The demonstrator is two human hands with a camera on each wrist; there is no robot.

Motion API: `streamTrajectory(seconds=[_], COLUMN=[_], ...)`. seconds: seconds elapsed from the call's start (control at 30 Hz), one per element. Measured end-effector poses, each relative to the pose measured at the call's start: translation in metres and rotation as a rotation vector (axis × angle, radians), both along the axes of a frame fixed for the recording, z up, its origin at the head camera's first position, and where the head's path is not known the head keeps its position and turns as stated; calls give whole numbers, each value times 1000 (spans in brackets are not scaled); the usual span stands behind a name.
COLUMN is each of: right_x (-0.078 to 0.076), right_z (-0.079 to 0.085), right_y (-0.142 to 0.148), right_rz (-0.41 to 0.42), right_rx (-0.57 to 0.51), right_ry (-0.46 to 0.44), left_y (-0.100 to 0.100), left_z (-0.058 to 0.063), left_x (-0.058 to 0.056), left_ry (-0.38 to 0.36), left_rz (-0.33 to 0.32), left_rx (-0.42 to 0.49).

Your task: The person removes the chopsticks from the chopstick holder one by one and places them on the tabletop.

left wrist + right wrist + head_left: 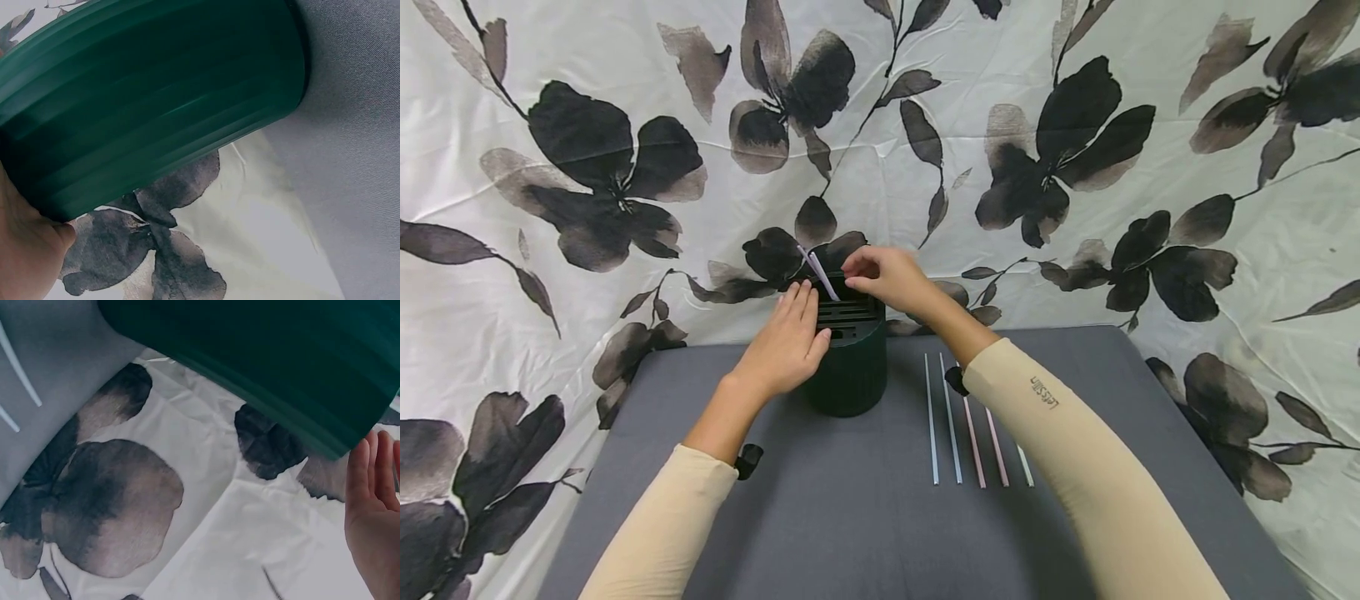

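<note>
A dark green ribbed container (847, 375) with a slotted black top (842, 315) stands upright near the table's back edge. Pale purple straws (823, 277) lean to the left out of its top. My left hand (786, 337) rests along the container's upper left rim, fingers straight and thumb toward the front. In the left wrist view the thumb (59, 234) lies by the green wall. At the right of the rim is my right hand (889, 277), its fingers loosely bent, with nothing seen between them. The right wrist view shows its fingers (359, 475) at the container's edge.
On the grey table (850, 517), right of the container, several straws lie in a row: blue ones (950, 425), pink ones (973, 442) and a whitish one (1025, 467), partly under my right forearm. A floral cloth (910, 192) hangs right behind the table.
</note>
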State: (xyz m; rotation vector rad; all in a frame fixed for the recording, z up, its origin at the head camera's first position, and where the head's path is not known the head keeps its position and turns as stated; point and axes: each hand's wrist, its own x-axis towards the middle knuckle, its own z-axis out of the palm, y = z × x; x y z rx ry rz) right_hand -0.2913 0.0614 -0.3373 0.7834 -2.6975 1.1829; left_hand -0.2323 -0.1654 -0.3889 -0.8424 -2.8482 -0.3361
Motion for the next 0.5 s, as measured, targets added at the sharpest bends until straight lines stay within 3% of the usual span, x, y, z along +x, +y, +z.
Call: streamTrajectory(seconds=[0.23, 0.5], right_x=[-6, -5], right_z=[-5, -10], right_y=[-19, -28], right_rz=[20, -20], right_rx=[9, 29], right_ry=[-35, -15], left_y=[-1, -2], left_z=[0, -1], left_x=[0, -1], left_ry=[13, 15], left_rz=[-8, -14], left_rx=[4, 3])
